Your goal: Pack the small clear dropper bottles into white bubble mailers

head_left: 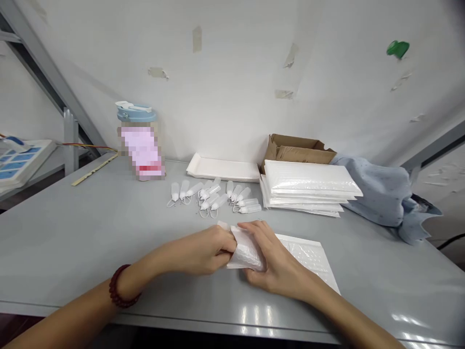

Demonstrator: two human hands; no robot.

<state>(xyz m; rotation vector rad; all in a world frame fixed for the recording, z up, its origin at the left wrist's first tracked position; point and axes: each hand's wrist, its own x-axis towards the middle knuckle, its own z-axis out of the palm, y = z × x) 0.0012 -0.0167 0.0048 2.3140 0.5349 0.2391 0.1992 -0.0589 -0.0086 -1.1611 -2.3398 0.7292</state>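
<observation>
**Both hands closed on one padded envelope at the front of the table**

Fingers (221, 245) of the left hand (203, 252) are curled tight around the left end of a white bubble mailer (305, 257), and the thumb presses on top. This end of the mailer looks folded or bunched up between the two hands. The rest of it lies flat on the grey table (90, 228) and stretches to the right. A dark red bead bracelet (118, 288) sits on the left wrist.

Going to the right, the right hand (271, 261) covers the same bunched end from the other side. Its fingers are bent and close together, not spread, and they grip the mailer against the table. The two hands almost touch each other.

Judging from the table, the work seems to be somewhere in the middle. Behind the hands, a group of small white dropper bottles (214, 196) lies loose, so many are not packed yet. To the right of them a stack of fresh mailers (308, 186) waits, with an open cardboard box (298, 148) behind it and a light blue cloth (381, 194) beside it. I cannot tell if a bottle is already inside the mailer in the hands. Finished packets I do not see anywhere.
</observation>
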